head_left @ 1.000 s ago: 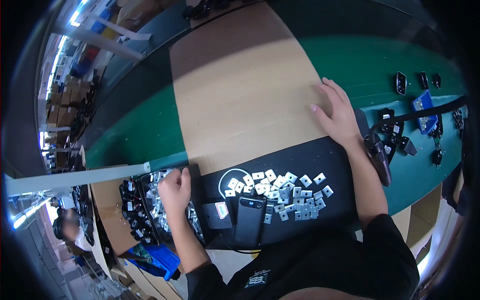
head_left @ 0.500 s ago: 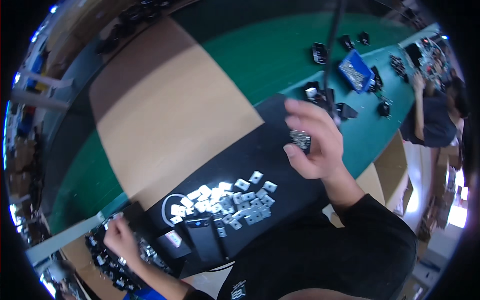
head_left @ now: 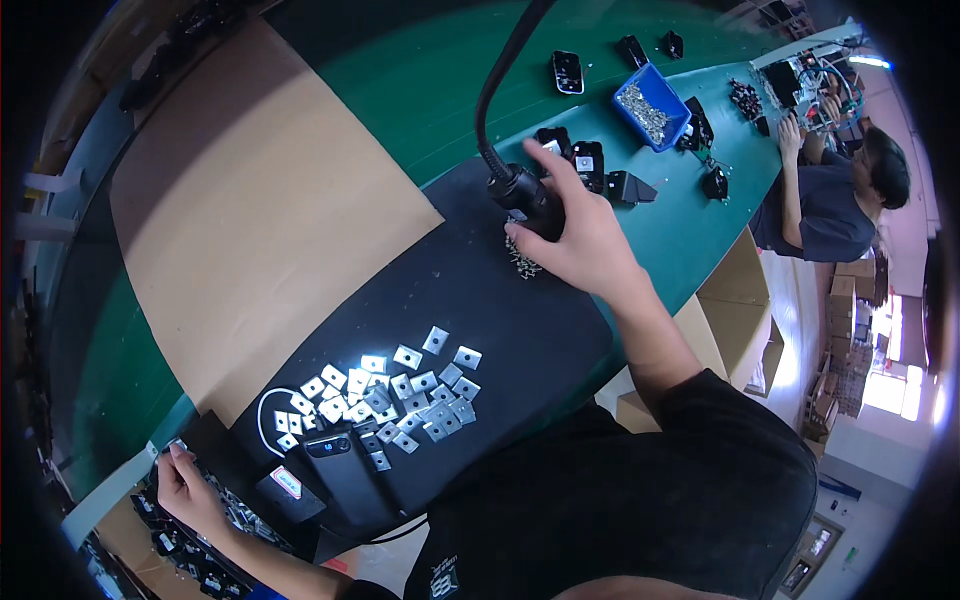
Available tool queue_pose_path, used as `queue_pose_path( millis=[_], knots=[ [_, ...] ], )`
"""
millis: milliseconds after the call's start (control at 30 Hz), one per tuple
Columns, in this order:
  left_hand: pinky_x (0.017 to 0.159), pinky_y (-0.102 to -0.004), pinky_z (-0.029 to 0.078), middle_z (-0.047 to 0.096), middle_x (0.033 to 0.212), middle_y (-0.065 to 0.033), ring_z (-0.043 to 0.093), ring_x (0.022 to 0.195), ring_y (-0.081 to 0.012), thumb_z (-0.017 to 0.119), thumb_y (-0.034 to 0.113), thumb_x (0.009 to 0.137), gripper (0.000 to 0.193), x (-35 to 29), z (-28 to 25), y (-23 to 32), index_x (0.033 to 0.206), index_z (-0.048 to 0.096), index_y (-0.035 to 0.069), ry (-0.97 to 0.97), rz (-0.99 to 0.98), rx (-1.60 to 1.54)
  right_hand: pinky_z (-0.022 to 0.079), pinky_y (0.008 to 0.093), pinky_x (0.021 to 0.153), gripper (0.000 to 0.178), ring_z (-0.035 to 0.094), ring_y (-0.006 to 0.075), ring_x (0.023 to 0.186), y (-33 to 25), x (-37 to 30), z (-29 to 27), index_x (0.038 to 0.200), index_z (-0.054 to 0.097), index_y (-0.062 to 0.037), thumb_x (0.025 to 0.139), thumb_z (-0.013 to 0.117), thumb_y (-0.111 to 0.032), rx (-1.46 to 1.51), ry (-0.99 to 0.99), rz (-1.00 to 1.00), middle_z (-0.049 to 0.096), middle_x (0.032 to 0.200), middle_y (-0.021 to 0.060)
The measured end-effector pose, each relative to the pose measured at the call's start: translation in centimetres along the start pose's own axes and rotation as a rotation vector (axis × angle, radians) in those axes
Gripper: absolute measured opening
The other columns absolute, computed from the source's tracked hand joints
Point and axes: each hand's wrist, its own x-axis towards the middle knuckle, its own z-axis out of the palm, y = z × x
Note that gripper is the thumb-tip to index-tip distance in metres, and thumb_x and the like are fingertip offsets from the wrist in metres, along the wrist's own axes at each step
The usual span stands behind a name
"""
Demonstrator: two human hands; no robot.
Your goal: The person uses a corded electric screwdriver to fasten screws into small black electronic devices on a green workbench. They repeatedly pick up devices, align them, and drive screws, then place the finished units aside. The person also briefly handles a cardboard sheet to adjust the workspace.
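Note:
My right hand [head_left: 585,240] is around a black electric screwdriver [head_left: 530,197] that hangs on a thick dark cord, thumb on the near side and index finger stretched along the far side. Its other fingers are mostly hidden. Just below the tool lies a small heap of screws [head_left: 522,262] on the black mat [head_left: 480,300]. At the lower left my left hand [head_left: 188,493] is closed, fingertips pinched by a small shiny bit I cannot make out, above a container of dark and metal parts. Many small square metal plates with holes [head_left: 440,400] lie scattered on the mat.
A black power bank [head_left: 345,475] with a lit display lies beside the plates. Brown cardboard [head_left: 270,210] covers the left of the green table. A blue bin of screws [head_left: 652,108] and black housings [head_left: 632,187] stand at the right. A co-worker [head_left: 825,195] sits farther right.
My right hand, open before, has closed in around the hanging screwdriver. The view has shifted, so the mat and plates appear farther left. My left hand stays closed at the lower left.

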Motion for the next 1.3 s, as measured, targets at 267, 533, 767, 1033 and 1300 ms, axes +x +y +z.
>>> queue_pose_path(
  millis=[267,533,767,1033,1300],
  knots=[
    [0.05,-0.0247,0.029,0.046,0.057,0.0012,0.037,0.055,-0.0069,0.054,0.019,0.097,0.032,0.0,-1.2,-0.5,0.072,0.057,-0.002,0.005,0.062,0.045,0.047,0.0251,0.067,0.036,0.059,0.0096,0.074,1.4,0.1,-4.0,0.103,0.061,-0.0017,0.074,0.074,-0.019,0.406,0.059,0.232,0.064,0.084,0.0029],
    [0.061,-0.0305,0.048,0.065,0.078,-0.0114,0.061,0.065,-0.0209,0.057,0.001,0.081,0.01,-4.1,-1.6,12.9,0.086,0.066,-0.001,-0.112,0.281,0.236,0.041,0.034,0.07,0.055,0.051,0.0205,0.078,4.7,-1.8,-6.7,0.13,0.047,0.0021,0.083,0.062,-0.022,1.002,0.212,-0.43,0.059,0.099,0.0178],
    [0.075,-0.037,0.051,0.061,0.102,-0.0102,0.062,0.089,-0.028,0.068,-0.002,0.072,0.036,-6.4,10.5,20.4,0.108,0.066,0.006,-0.55,0.478,-0.071,0.042,0.0312,0.066,0.056,0.053,0.0184,0.074,8.0,-1.5,-5.1,0.129,0.045,-0.0036,0.083,0.067,-0.029,1.038,0.231,-0.564,0.06,0.097,0.0142],
    [0.071,-0.039,0.049,0.059,0.095,-0.0114,0.06,0.084,-0.0295,0.074,0.002,0.07,0.025,-6.5,14.3,20.2,0.094,0.066,0.001,-0.605,0.361,0.011,0.043,0.0306,0.06,0.088,0.056,0.0162,0.069,9.8,-0.5,-4.2,0.138,0.037,-0.0081,0.071,0.083,-0.042,1.147,-0.165,-0.524,0.059,0.102,0.0118],
    [0.06,-0.0351,0.051,0.063,0.084,-0.0132,0.063,0.07,-0.0285,0.077,0.005,0.072,0.02,-6.8,14.9,20.2,0.084,0.062,0.0,-0.624,0.282,-0.013,0.044,0.0278,0.056,0.045,0.058,0.0149,0.061,10.4,-0.5,-5.4,0.111,0.049,-0.0094,0.078,0.078,-0.02,1.418,-0.22,-0.673,0.06,0.073,0.0003]
  ],
)
